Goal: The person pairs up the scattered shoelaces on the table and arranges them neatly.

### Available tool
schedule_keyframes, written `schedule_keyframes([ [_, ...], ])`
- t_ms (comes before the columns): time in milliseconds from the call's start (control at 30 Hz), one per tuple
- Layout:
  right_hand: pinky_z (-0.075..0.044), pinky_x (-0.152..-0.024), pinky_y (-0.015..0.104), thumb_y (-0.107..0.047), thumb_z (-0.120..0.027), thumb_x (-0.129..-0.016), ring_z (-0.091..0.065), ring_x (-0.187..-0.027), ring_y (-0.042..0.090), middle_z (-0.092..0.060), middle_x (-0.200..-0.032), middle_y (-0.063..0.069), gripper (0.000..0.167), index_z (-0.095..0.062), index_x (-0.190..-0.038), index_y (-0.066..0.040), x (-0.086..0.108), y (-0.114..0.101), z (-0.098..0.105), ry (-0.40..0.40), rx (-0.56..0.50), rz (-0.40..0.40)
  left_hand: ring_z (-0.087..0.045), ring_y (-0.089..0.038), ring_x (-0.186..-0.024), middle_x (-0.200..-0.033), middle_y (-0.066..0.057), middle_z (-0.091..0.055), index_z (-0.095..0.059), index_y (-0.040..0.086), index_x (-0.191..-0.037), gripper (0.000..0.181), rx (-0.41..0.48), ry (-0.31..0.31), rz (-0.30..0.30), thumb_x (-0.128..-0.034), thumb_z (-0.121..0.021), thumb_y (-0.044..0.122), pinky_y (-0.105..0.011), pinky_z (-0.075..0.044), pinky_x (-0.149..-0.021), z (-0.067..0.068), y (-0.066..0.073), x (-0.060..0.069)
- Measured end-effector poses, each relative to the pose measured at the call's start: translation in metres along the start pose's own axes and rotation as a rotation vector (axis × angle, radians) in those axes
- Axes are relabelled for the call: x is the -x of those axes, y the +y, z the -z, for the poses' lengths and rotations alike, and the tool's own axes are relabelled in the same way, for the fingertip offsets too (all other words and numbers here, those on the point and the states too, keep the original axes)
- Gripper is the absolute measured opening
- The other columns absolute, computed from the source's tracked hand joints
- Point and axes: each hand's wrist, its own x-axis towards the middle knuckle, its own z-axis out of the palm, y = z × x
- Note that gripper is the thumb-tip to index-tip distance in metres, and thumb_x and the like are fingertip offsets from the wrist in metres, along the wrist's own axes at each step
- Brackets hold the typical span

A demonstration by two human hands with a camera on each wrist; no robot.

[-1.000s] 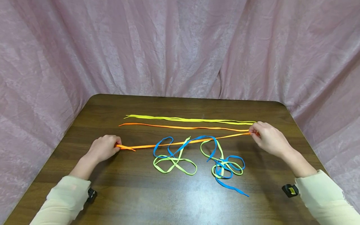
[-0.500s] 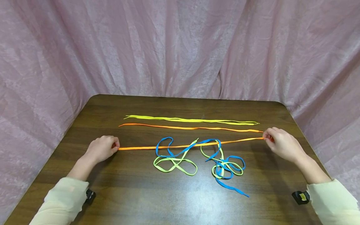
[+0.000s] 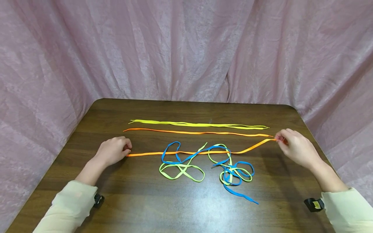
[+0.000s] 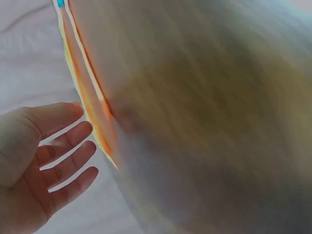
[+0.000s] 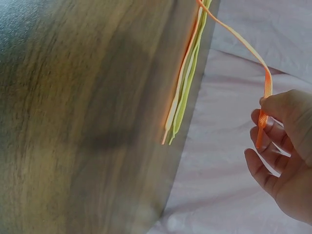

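My right hand (image 3: 298,147) pinches one end of an orange shoelace (image 5: 267,85) between thumb and fingers, above the table's right side. That orange shoelace (image 3: 151,154) runs left across the table, slack near its raised right end. My left hand (image 3: 112,150) is at its left end. In the left wrist view the thumb and fingers (image 4: 73,134) are apart, close beside orange laces (image 4: 92,122). A tangle of blue (image 3: 186,158) and light green laces (image 3: 193,166) meets the orange one mid-table; more blue and green loops (image 3: 237,171) lie to the right.
Farther back, a second orange lace (image 3: 186,132) lies nearly straight, with a bundle of yellow laces (image 3: 192,124) behind it. The wooden table (image 3: 175,207) has rounded far corners. Pink curtains (image 3: 186,48) hang behind and at both sides.
My right hand has moved right, drawing the orange lace along. It hung straighter before; now it sags before rising to that hand. My left hand has shifted slightly right, its fingers looser.
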Motion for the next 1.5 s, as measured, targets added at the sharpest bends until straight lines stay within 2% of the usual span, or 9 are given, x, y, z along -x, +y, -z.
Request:
schedule_keyframes([
  [100, -0.041, -0.055, 0.028, 0.003, -0.069, -0.067, -0.049, -0.064, 0.009, -0.053, -0.071, -0.006, 0.022, -0.058, -0.078, -0.013, -0.002, -0.003, 0.001, 0.017, 0.001, 0.004, -0.057, -0.017, -0.071, -0.078, 0.002, -0.060, -0.064, 0.015, -0.082, 0.009, -0.010, 0.042, -0.065, -0.0772, -0.071, 0.015, -0.038, -0.047, -0.058, 0.000, 0.019, -0.010],
  [233, -0.038, -0.056, 0.023, 0.004, -0.068, -0.067, -0.048, -0.064, 0.009, -0.053, -0.070, -0.005, 0.022, -0.059, -0.078, -0.012, -0.006, -0.007, 0.005, 0.047, -0.002, 0.004, -0.058, -0.017, -0.073, -0.079, 0.004, -0.059, -0.064, 0.016, -0.082, 0.010, -0.030, 0.088, -0.189, -0.0764, -0.072, 0.016, -0.035, -0.048, -0.058, 0.000, 0.050, -0.026],
  [367, -0.035, -0.060, 0.019, 0.005, -0.067, -0.068, -0.048, -0.065, 0.009, -0.053, -0.071, -0.004, 0.021, -0.059, -0.078, -0.011, -0.010, -0.012, 0.010, 0.074, -0.010, 0.007, -0.057, -0.016, -0.074, -0.081, 0.005, -0.059, -0.065, 0.018, -0.082, 0.009, -0.049, 0.108, -0.300, -0.0770, -0.072, 0.017, -0.031, -0.047, -0.059, -0.004, 0.082, -0.044],
  [533, -0.035, -0.062, 0.020, 0.005, -0.065, -0.069, -0.048, -0.067, 0.011, -0.055, -0.073, -0.002, 0.019, -0.059, -0.079, -0.010, -0.016, -0.020, 0.017, 0.105, -0.023, 0.009, -0.055, -0.015, -0.077, -0.087, 0.003, -0.061, -0.068, 0.017, -0.087, 0.007, -0.045, 0.098, -0.412, -0.0808, -0.069, 0.020, -0.027, -0.046, -0.058, -0.008, 0.122, -0.066],
  [800, -0.035, -0.064, 0.022, 0.004, -0.064, -0.071, -0.045, -0.069, 0.008, -0.055, -0.073, -0.001, 0.015, -0.061, -0.081, -0.007, -0.023, -0.027, 0.028, 0.156, -0.043, 0.021, -0.056, -0.015, -0.081, -0.091, 0.004, -0.061, -0.068, 0.018, -0.092, 0.012, -0.058, 0.163, -0.563, -0.0819, -0.068, 0.024, -0.026, -0.047, -0.067, -0.019, 0.179, -0.097],
  [933, -0.035, -0.064, 0.022, 0.004, -0.064, -0.071, -0.046, -0.069, 0.008, -0.056, -0.073, -0.001, 0.015, -0.061, -0.080, -0.007, -0.025, -0.029, 0.031, 0.161, -0.047, 0.026, -0.056, -0.015, -0.087, -0.097, 0.003, -0.062, -0.067, 0.017, -0.099, 0.018, -0.069, 0.145, -0.603, -0.0844, -0.065, 0.027, -0.026, -0.047, -0.073, -0.025, 0.205, -0.107],
  [1100, -0.035, -0.064, 0.022, 0.006, -0.065, -0.070, -0.044, -0.069, 0.006, -0.055, -0.073, -0.001, 0.018, -0.061, -0.080, -0.008, -0.027, -0.032, 0.031, 0.167, -0.047, 0.019, -0.055, -0.015, -0.095, -0.107, 0.003, -0.061, -0.065, 0.018, -0.108, 0.027, -0.082, 0.113, -0.613, -0.0871, -0.061, 0.034, -0.026, -0.046, -0.078, -0.031, 0.231, -0.117],
  [1300, -0.035, -0.065, 0.023, 0.006, -0.065, -0.070, -0.048, -0.069, 0.012, -0.056, -0.074, 0.000, 0.017, -0.061, -0.080, -0.007, -0.029, -0.036, 0.032, 0.166, -0.049, 0.019, -0.054, -0.015, -0.098, -0.111, 0.005, -0.061, -0.065, 0.019, -0.111, 0.030, -0.078, 0.119, -0.615, -0.0885, -0.058, 0.037, -0.026, -0.045, -0.081, -0.038, 0.254, -0.126],
  [1500, -0.035, -0.064, 0.023, 0.005, -0.065, -0.071, -0.047, -0.069, 0.011, -0.056, -0.073, 0.000, 0.017, -0.061, -0.081, -0.007, -0.032, -0.038, 0.032, 0.176, -0.050, 0.016, -0.054, -0.015, -0.104, -0.111, 0.007, -0.060, -0.063, 0.022, -0.115, 0.032, -0.070, 0.032, -0.574, -0.0887, -0.057, 0.040, -0.030, -0.044, -0.089, -0.043, 0.272, -0.131],
])
